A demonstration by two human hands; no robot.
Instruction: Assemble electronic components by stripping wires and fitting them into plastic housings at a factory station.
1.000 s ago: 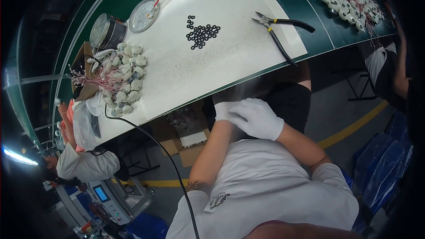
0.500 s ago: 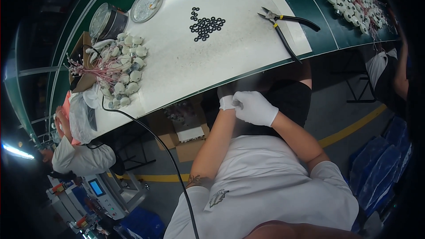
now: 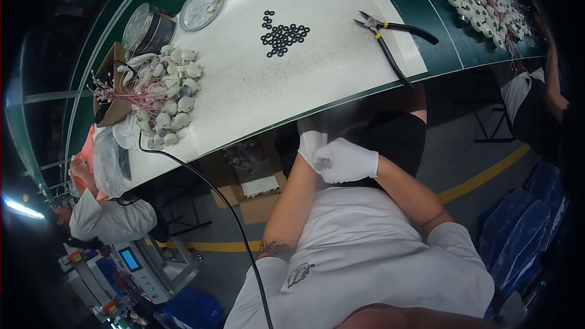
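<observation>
Both of my hands are over my lap, below the table's front edge, in white gloves. My right hand (image 3: 347, 161) is closed at my left wrist, its fingers pinching the cuff of the white glove (image 3: 309, 147) worn on my left hand. My left hand (image 3: 312, 129) points toward the table edge; its fingers are lost in blur and shadow. Up on the white work sheet (image 3: 244, 91) lie several small black rings (image 3: 283, 38) in a loose cluster. Black-handled pliers (image 3: 384, 33) rest open to their right, apart from my hands.
White round parts with pink wires (image 3: 173, 94) are heaped at the table's left, beside a tin (image 3: 146, 29) and a clear dish (image 3: 202, 7) with a red stick. More white parts (image 3: 481, 3) lie far right. A black cable (image 3: 234, 219) hangs at my left; co-workers sit either side.
My right hand has moved down and slightly left along my left wrist, and the left glove's cuff now reaches further down the forearm. The things on the table stay put.
</observation>
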